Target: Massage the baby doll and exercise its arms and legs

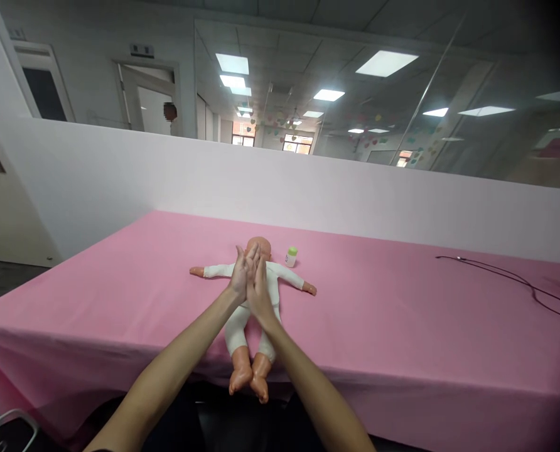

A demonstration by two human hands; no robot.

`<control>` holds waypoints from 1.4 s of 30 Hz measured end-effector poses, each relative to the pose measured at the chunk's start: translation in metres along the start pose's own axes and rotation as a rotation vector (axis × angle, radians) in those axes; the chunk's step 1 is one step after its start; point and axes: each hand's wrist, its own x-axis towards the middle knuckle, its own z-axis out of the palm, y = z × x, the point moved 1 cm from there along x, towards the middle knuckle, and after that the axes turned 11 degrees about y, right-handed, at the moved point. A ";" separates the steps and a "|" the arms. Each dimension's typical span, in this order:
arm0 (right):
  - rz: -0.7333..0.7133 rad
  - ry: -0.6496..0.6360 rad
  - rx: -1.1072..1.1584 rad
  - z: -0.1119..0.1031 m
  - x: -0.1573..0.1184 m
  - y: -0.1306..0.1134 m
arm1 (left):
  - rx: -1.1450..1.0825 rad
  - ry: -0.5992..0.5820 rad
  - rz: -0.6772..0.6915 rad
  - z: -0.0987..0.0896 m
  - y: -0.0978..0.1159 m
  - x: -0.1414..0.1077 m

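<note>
A baby doll point(274, 290) in a white suit lies on its back, arms spread and feet over the table's near edge. Above its chest, my left hand point(240, 274) and my right hand point(260, 289) are pressed palm to palm. Both have their fingers stretched out, and neither grips anything. The hands cover part of the doll's face and torso. Beside the doll's head, to the right, stands a small white bottle point(290, 258) with a green cap, apart from my hands.
A pink cloth point(378, 314) covers the table. Thin black cables point(506, 274) lie at the right. Behind the table runs a white low wall point(308, 191) with glass above. A person point(171, 116) is visible near an open door at the back left.
</note>
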 end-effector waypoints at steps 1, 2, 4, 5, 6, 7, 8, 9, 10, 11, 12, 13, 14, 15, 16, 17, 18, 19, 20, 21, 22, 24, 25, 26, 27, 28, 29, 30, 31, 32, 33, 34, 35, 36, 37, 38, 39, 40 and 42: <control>-0.019 -0.016 -0.005 0.002 -0.007 -0.005 | -0.021 0.052 0.051 0.000 -0.005 -0.003; -0.039 -0.034 -0.013 0.004 -0.011 -0.010 | -0.020 0.088 0.082 0.001 -0.011 -0.005; -0.055 -0.053 -0.021 0.004 -0.007 -0.017 | 0.019 0.115 0.076 0.000 -0.022 -0.010; -0.030 -0.054 -0.014 0.003 0.001 -0.016 | 0.058 0.082 0.014 -0.002 -0.025 -0.010; 0.017 -0.055 0.000 0.001 0.011 -0.012 | 0.096 0.053 -0.036 -0.005 -0.026 -0.009; 0.078 -0.050 0.014 -0.003 0.022 -0.005 | 0.139 0.018 -0.064 -0.010 -0.026 -0.007; 0.144 -0.039 0.020 -0.006 0.033 0.004 | 0.193 -0.021 -0.046 -0.016 -0.024 -0.004; 0.202 -0.028 0.008 -0.010 0.042 0.015 | 0.268 -0.046 0.024 -0.023 -0.021 0.001; 0.243 -0.020 -0.025 -0.013 0.049 0.027 | 0.371 -0.065 0.119 -0.031 -0.019 0.007; 0.265 -0.016 -0.075 -0.016 0.053 0.039 | 0.488 -0.064 0.223 -0.039 -0.018 0.014; 0.269 -0.022 -0.132 -0.018 0.055 0.050 | 0.610 -0.041 0.319 -0.047 -0.017 0.022; 0.259 -0.040 -0.188 -0.019 0.054 0.060 | 0.731 0.003 0.395 -0.054 -0.017 0.031; 0.236 -0.069 -0.237 -0.019 0.053 0.069 | 0.845 0.057 0.451 -0.061 -0.017 0.040; 0.202 -0.100 -0.279 -0.017 0.050 0.076 | 0.952 0.111 0.491 -0.067 -0.018 0.049; 0.165 -0.129 -0.312 -0.016 0.048 0.081 | 1.060 0.151 0.523 -0.072 -0.018 0.058; 0.132 -0.154 -0.342 -0.013 0.046 0.085 | 1.165 0.178 0.552 -0.076 -0.019 0.066; 0.107 -0.173 -0.375 -0.011 0.044 0.088 | 1.265 0.192 0.571 -0.079 -0.019 0.073; 0.094 -0.188 -0.413 -0.008 0.043 0.090 | 1.358 0.197 0.580 -0.081 -0.019 0.079; 0.090 -0.202 -0.452 -0.005 0.042 0.091 | 1.445 0.198 0.578 -0.083 -0.020 0.083; 0.092 -0.214 -0.490 -0.003 0.041 0.092 | 1.521 0.195 0.571 -0.086 -0.021 0.086; 0.093 -0.226 -0.525 -0.001 0.040 0.094 | 1.589 0.188 0.562 -0.088 -0.023 0.088; 0.091 -0.243 -0.579 0.003 0.039 0.096 | 1.717 0.165 0.546 -0.091 -0.027 0.089; 0.089 -0.251 -0.599 0.004 0.039 0.097 | 1.772 0.153 0.542 -0.092 -0.029 0.088; 0.089 -0.261 -0.620 0.006 0.039 0.097 | 1.819 0.143 0.541 -0.091 -0.031 0.088; 0.090 -0.276 -0.642 0.008 0.039 0.098 | 1.857 0.133 0.541 -0.091 -0.033 0.089; 0.093 -0.294 -0.662 0.009 0.040 0.099 | 1.885 0.123 0.540 -0.089 -0.034 0.090; 0.096 -0.313 -0.678 0.011 0.040 0.099 | 1.905 0.113 0.536 -0.086 -0.034 0.091; 0.097 -0.331 -0.690 0.012 0.041 0.098 | 1.921 0.103 0.529 -0.083 -0.034 0.093; 0.098 -0.345 -0.696 0.013 0.042 0.097 | 1.939 0.094 0.521 -0.079 -0.034 0.095; 0.098 -0.355 -0.698 0.013 0.043 0.096 | 1.957 0.086 0.512 -0.076 -0.034 0.096; 0.096 -0.360 -0.698 0.012 0.043 0.094 | 1.971 0.079 0.507 -0.074 -0.034 0.096; 0.092 -0.366 -0.699 0.011 0.043 0.092 | 1.980 0.070 0.508 -0.072 -0.033 0.095; 0.086 -0.371 -0.701 0.008 0.043 0.090 | 1.984 0.057 0.519 -0.071 -0.031 0.093; 0.072 -0.370 -0.700 0.005 0.042 0.088 | 1.984 0.042 0.538 -0.071 -0.030 0.090; 0.045 -0.362 -0.694 0.001 0.041 0.086 | 1.979 0.026 0.565 -0.071 -0.027 0.085; 0.011 -0.349 -0.677 -0.003 0.039 0.085 | 1.971 0.012 0.593 -0.073 -0.025 0.081; -0.021 -0.337 -0.645 -0.007 0.038 0.083 | 1.960 -0.002 0.618 -0.075 -0.022 0.076; -0.050 -0.330 -0.602 -0.011 0.036 0.082 | 1.947 -0.022 0.630 -0.077 -0.020 0.071; -0.076 -0.336 -0.521 -0.014 0.033 0.081 | 1.924 -0.071 0.619 -0.079 -0.017 0.065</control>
